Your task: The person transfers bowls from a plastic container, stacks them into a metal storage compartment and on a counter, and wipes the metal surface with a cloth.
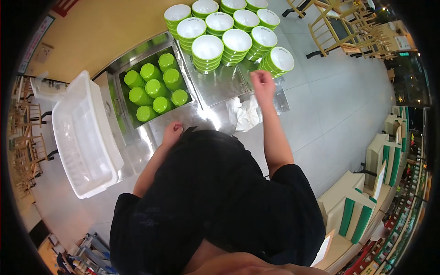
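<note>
My right hand [262, 84] reaches forward over the steel counter [215, 91], just in front of the rightmost stack of green-and-white bowls [280, 59]. Its fingers are curled in, with nothing visible in them; whether they touch the stack I cannot tell. My left hand [172, 133] is loosely closed at the counter's near edge, close to my dark clothing, and no object shows in it. A crumpled white cloth [244, 113] lies on the counter below my right hand. Ahead of my left hand, several upturned green cups [155, 87] stand in a sunken bin.
Several more bowl stacks [207, 49] fill the back of the counter. At the left stands a large white perforated plastic basket [82, 137]. Wooden chairs [330, 32] are at the far right, and cream-and-green booth seats [353, 206] line the right side.
</note>
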Available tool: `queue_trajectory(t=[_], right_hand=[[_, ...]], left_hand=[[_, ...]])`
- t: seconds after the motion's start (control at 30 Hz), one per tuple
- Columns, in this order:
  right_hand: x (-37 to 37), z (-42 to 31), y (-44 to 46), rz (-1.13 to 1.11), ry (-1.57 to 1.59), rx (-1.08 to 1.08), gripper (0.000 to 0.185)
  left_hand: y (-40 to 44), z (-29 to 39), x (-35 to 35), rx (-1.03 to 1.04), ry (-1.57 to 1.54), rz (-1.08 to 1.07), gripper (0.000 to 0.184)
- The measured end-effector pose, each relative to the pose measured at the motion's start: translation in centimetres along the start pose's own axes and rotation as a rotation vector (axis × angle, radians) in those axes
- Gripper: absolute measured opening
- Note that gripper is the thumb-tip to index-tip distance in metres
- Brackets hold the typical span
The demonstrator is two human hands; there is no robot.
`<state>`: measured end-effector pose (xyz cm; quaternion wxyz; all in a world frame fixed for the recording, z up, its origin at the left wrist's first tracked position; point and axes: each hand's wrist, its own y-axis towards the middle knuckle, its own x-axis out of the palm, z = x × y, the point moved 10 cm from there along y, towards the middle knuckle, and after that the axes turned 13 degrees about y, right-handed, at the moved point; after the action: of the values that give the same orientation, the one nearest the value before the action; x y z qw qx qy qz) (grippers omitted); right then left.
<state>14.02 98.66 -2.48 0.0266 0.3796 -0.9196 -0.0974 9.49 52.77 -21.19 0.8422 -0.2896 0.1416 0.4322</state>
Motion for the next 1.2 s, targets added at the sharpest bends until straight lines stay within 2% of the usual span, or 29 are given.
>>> queue_trajectory(t=[0.03,0.1,0.13,0.2,0.23,0.3,0.33,0.4,0.5,0.7,0.8,1.13,1.2], right_hand=[[-3.1,-0.1,1.2,0.112,-0.087,0.002,0.029],[-6.6,-5.7,2.3,0.268,-0.473,-0.216,0.040],[-7.6,-6.0,2.9,0.268,-0.476,-0.222,0.040],[-7.9,-9.0,3.2,0.293,-0.721,-0.531,0.049],[-8.7,-8.2,3.8,0.293,-0.722,-0.534,0.049],[-7.6,-5.9,5.1,0.066,-0.704,-0.478,0.049],[-7.8,-5.7,5.4,0.065,-0.703,-0.479,0.049],[-8.7,-1.8,6.6,-0.020,-0.548,-0.106,0.047],[-8.5,-2.0,6.5,-0.009,-0.620,-0.164,0.046],[-7.8,-2.8,6.0,-0.032,-0.677,-0.082,0.044],[-7.2,-3.3,5.3,-0.003,-0.699,-0.111,0.045],[-5.8,-3.8,3.6,-0.016,-0.599,-0.144,0.042],[-5.3,-5.5,3.3,-0.006,-0.722,-0.320,0.038]], left_hand=[[-0.2,-0.2,0.0,0.004,-0.007,0.002,0.026],[-0.4,-1.1,0.0,0.000,0.043,0.024,0.026],[-0.4,-1.8,0.2,0.005,0.037,0.025,0.026],[-0.1,-3.0,0.9,0.033,0.046,0.006,0.027],[-0.1,-3.4,1.0,0.035,0.044,0.007,0.027],[0.1,-3.8,1.3,0.049,0.086,-0.004,0.027],[0.1,-4.0,1.5,0.049,0.085,-0.003,0.027],[0.0,-4.7,2.0,-0.005,0.101,-0.009,0.027],[-0.1,-4.8,2.5,-0.007,0.015,-0.041,0.027],[0.7,-7.1,3.8,-0.019,0.005,-0.059,0.025],[0.6,-7.4,4.1,-0.034,-0.046,-0.063,0.025],[0.9,-8.6,5.0,-0.068,-0.044,-0.082,0.026],[0.3,-6.6,4.3,-0.095,0.065,-0.101,0.027]])
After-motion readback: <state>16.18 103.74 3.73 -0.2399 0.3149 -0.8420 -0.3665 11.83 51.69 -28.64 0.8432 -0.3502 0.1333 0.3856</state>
